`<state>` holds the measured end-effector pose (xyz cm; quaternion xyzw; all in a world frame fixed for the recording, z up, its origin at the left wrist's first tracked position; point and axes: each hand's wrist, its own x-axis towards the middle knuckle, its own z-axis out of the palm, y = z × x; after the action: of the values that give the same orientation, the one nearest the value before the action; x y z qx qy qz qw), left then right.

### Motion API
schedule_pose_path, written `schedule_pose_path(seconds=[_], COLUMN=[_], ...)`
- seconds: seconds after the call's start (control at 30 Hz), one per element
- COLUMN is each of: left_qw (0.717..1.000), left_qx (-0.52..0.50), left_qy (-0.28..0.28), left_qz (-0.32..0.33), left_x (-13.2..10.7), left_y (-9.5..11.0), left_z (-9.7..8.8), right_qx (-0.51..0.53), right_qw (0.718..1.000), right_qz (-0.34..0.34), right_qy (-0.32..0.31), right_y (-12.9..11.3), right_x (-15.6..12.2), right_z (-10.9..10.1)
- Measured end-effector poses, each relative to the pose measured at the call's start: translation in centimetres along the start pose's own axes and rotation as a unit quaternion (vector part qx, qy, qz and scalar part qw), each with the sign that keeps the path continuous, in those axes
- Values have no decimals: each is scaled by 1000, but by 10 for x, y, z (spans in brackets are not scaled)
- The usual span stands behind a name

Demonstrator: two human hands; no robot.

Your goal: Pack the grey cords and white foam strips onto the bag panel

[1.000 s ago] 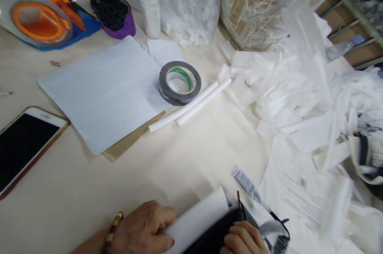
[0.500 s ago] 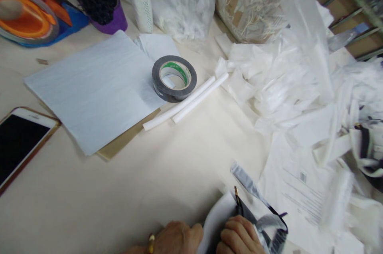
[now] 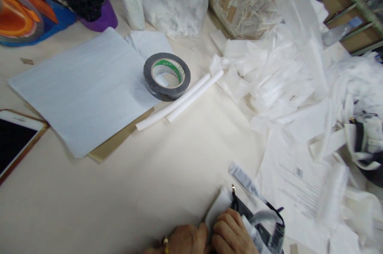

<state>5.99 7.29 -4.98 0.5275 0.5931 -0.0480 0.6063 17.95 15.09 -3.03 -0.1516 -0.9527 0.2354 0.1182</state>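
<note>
At the bottom edge, a dark item that looks like a small bag [image 3: 243, 207] lies on the table, with a gold-coloured metal end, a dark strap and clear plastic film about it. A pale sheet or flap [image 3: 218, 205] stands up along its left side. My right hand [image 3: 231, 232] is closed over the bag's near part, fingers curled. Beside it, my left hand [image 3: 188, 239], with a yellow band at the wrist, is closed at the flap's lower edge. The fingertips of both are partly hidden. A grey plastic-wrapped strap end [image 3: 241, 177] sticks out beyond the bag.
A roll of dark tape [image 3: 166, 93] sits by two white tubes [image 3: 191, 100] and pale paper sheets [image 3: 86, 90]. A phone [image 3: 18, 134] lies at left, below a purple tape roll [image 3: 104, 18]. Crumpled white wrapping [image 3: 278, 74] fills the right side; stuffed plastic bags [image 3: 176, 2] stand behind.
My left hand has moved right, closer to my right hand. The pale flap shows less of its curved face and looks flatter. The whole view has shifted slightly, so table items sit further left.
</note>
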Motion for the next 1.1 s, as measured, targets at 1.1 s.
schedule_pose_path(seconds=[1.1], left_qw=[930], left_qx=[-305], left_qy=[197], left_qz=[-49], left_x=[46], left_y=[55], left_z=[-58], right_qx=[25], right_qw=[997], right_qz=[13], right_qy=[72], right_y=[-6], right_x=[-5], right_z=[-2])
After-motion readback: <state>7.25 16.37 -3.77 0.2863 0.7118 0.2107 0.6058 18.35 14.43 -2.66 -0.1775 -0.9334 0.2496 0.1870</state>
